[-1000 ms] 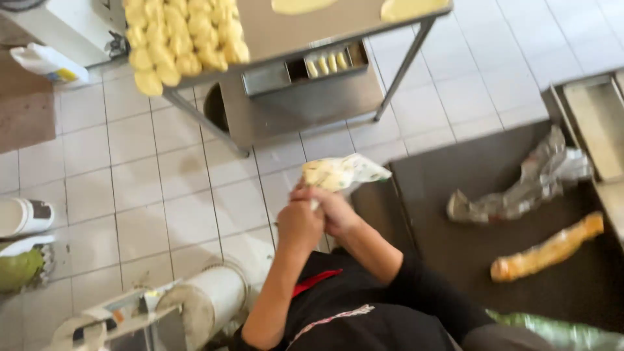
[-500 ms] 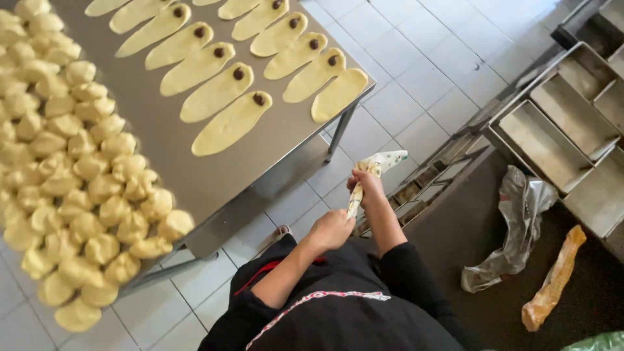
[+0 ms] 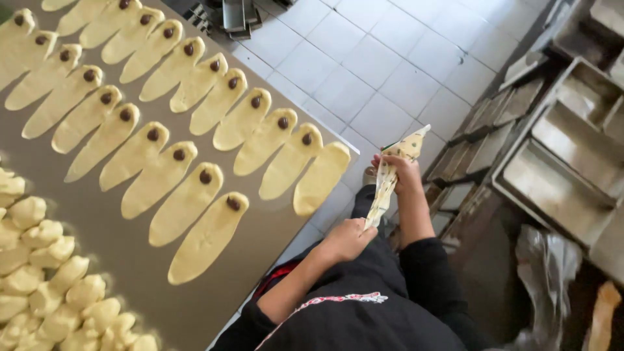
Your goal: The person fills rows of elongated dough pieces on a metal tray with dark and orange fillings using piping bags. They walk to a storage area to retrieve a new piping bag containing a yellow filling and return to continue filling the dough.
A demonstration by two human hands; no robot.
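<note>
Steel table [image 3: 130, 227] over white tiles: most dough ovals dotted, corner oval [image 3: 321, 177] bare; left hand [image 3: 348, 239], right hand [image 3: 400, 172] both gripping piping bag [image 3: 390, 174]

On the steel table [image 3: 110, 260] lie rows of flattened dough [image 3: 185, 201] (each dark-dotted), dough balls [image 3: 45, 286] below, loaf tins [image 3: 559, 169] far right.

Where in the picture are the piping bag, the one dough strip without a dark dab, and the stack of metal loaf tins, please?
piping bag [image 3: 388, 174]: head view, middle of the bag.
bare dough strip [image 3: 321, 179]: head view, centre of the strip.
loaf tins [image 3: 558, 175]: head view, floor of one tin.
</note>
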